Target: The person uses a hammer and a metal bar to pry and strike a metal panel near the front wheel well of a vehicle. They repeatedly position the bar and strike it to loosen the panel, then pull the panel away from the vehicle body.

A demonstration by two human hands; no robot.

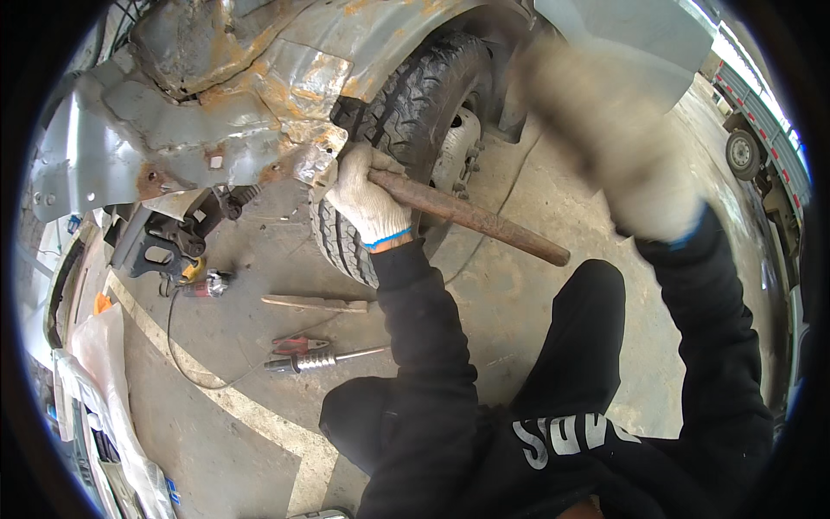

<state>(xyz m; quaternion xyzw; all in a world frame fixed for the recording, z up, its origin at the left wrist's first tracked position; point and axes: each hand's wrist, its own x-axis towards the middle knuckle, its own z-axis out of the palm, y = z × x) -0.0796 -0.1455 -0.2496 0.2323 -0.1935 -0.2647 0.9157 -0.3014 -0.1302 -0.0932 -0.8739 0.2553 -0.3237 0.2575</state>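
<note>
My left hand [367, 195], in a white knit glove with a blue cuff edge, is closed around one end of a thick brown rusty-looking bar [484, 227]. The bar slants down to the right, in front of the tire [415, 104]. The hand is right beside the bent lower corner of the grey, rust-stained body panel [285, 112]. What the bar's far end touches behind my fingers is hidden. My right hand [640, 164], gloved alike, is raised on the right and smeared by motion. A brownish blur runs along it; I cannot make out its fingers or anything held.
On the floor lie a wooden stick [316, 303], red-handled pliers [298, 346], a slide-hammer-like tool [324, 360] and a corded power tool [207, 284]. Plastic sheeting [108, 381] lies at the left. A truck [761, 130] stands at the far right.
</note>
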